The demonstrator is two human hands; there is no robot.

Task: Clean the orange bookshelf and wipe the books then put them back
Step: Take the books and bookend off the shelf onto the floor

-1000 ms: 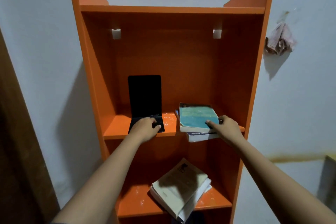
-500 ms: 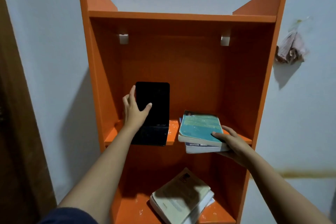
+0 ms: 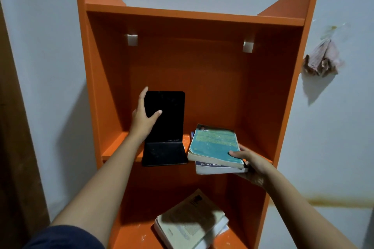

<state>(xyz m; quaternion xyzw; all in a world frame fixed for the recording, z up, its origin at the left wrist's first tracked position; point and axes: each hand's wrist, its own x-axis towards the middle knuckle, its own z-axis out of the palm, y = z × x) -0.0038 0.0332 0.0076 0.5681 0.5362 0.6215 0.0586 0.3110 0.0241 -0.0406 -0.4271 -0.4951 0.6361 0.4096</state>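
A pale wall (image 3: pixel 40 46) is seen behind the orange bookshelf (image 3: pixel 263 87). On its middle shelf, left, a black stand (image 3: pixel 166 119) is clasped by the left hand (image 3: pixel 142 119), grip closed on the upright panel's edge. Right of it, stacked books (image 3: pixel 214 145) are pinched in the right hand (image 3: pixel 253 166) grip, thumb on top.
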